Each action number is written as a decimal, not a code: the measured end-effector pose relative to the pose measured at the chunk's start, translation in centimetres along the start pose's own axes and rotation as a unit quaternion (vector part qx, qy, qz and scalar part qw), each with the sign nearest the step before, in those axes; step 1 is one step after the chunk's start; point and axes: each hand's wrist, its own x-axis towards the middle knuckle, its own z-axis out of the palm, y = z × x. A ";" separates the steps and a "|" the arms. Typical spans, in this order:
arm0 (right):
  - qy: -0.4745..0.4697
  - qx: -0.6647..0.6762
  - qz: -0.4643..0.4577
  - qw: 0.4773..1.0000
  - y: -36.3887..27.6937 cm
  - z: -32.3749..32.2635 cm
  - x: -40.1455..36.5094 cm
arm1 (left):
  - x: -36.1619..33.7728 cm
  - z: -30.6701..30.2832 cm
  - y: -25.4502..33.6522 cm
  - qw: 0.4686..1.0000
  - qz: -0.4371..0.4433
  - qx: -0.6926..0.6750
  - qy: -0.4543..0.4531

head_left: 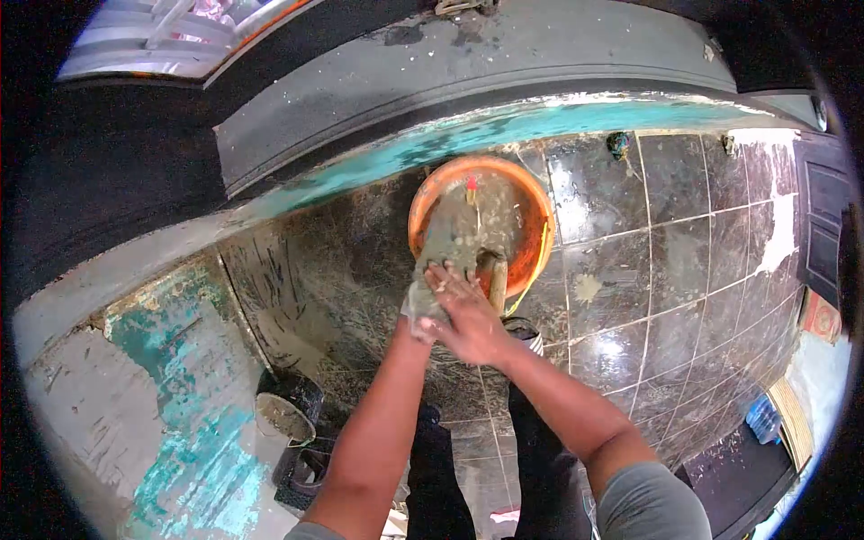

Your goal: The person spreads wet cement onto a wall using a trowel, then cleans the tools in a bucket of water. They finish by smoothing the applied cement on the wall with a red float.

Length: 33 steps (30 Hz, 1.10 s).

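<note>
In the head view, the orange basin (477,163) sits on the dark tiled floor (679,256), ahead of the person and close to the teal-painted wall base (558,121). Both hands meet at its near-left rim. The right hand (472,328) is extended palm down, fingers straight and slightly apart, pointing away and to the left; no grip on any object is visible. The left hand (421,308) is grey-coated, blurred and partly covered by the right; its finger position cannot be determined. Grey mortar-like material (445,225) lies directly beyond the fingertips and inside the basin; the boundary between it and the left hand is unclear. The governing relation: the material lies forward of both hands, with its long axis running away from the person and tilted slightly right; the left forearm is more nearly in line with it, and the right hand crosses from the right. A wooden handle (499,286) lies just right of the right fingers, its long axis pointing toward the person; the right hand is nearer to it. A red-tipped item (472,184) is located near the basin's far side.
</note>
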 end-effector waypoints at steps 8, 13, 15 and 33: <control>0.002 -0.236 0.260 0.936 9.9 3.3 1.3 | -4.7 0.0 2.0 0.982 -0.016 -0.031 0.187; -0.086 -0.158 0.328 0.928 9.5 3.1 1.6 | -4.6 -0.1 2.4 0.979 0.009 -0.005 0.204; -0.105 -0.115 0.309 0.938 11.4 3.7 1.9 | -4.5 0.0 2.7 0.979 0.014 -0.034 0.199; 0.021 0.113 0.386 0.916 6.0 0.3 -3.2 | -4.2 1.9 4.3 0.959 0.082 0.059 0.266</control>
